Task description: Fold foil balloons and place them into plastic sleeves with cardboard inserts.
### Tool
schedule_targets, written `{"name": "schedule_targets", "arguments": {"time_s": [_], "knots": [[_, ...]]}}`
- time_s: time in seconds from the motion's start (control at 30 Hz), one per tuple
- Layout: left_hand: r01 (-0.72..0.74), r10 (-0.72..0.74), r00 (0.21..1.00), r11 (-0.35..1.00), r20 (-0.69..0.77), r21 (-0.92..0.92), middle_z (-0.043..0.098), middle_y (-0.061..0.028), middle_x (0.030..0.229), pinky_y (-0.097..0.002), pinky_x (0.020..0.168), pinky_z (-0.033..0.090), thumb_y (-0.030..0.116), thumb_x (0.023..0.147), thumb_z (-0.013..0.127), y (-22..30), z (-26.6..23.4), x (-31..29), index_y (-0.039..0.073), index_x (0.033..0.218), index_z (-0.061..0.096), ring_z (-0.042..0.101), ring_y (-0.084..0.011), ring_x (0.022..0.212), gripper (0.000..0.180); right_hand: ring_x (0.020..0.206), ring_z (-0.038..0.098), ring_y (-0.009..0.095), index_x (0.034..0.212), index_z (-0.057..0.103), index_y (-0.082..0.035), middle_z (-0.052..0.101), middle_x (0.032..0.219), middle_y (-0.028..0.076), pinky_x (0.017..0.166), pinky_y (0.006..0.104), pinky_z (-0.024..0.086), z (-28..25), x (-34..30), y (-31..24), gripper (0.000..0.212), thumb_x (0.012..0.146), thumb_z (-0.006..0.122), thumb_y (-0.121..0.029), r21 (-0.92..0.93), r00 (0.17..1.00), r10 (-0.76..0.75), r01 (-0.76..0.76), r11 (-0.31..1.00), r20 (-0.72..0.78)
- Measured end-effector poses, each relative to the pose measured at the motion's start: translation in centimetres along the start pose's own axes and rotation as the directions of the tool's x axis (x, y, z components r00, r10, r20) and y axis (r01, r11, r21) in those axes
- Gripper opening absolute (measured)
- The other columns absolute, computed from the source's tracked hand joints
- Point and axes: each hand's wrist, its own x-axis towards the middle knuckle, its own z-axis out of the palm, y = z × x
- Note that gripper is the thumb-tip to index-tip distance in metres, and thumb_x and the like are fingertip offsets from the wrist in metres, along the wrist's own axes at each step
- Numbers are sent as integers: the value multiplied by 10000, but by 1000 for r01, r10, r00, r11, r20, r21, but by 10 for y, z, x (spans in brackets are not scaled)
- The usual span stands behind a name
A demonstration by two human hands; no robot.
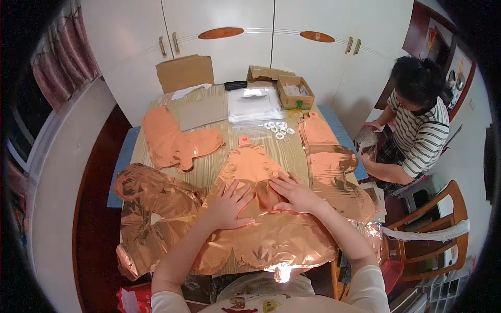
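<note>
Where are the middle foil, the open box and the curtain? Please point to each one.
Middle foil [276,229]: head view, on its body, a little below centre.
Open box [290,101]: head view, on its front wall.
Curtain [65,57]: head view, on its folds.

The foil shape [254,166] is coppery orange, the rings [282,125] white, the co-worker's shirt [427,133] striped.

Person's white top [329,307] has short sleeves [368,292], same white; front print [270,306]: brown, yellow-green, dark red patches. Forearms [180,253] bare, left hand [228,207] and right hand [297,196] too.
</note>
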Motion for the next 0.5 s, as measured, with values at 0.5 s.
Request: {"name": "schedule_targets", "arguments": {"time_s": [0.5], "knots": [[-1,1,999,1000,35,-2,364,-118,1511,-597,1125,208,691,853,480,-3,4,0,80,1346,512,264,-404,1413,786,1453,153,421,1515,246,-60,254,1572,131,1165,545,163,0,13,0,1188,660,611,-800,-99,986,92,-78,992,142]]}}
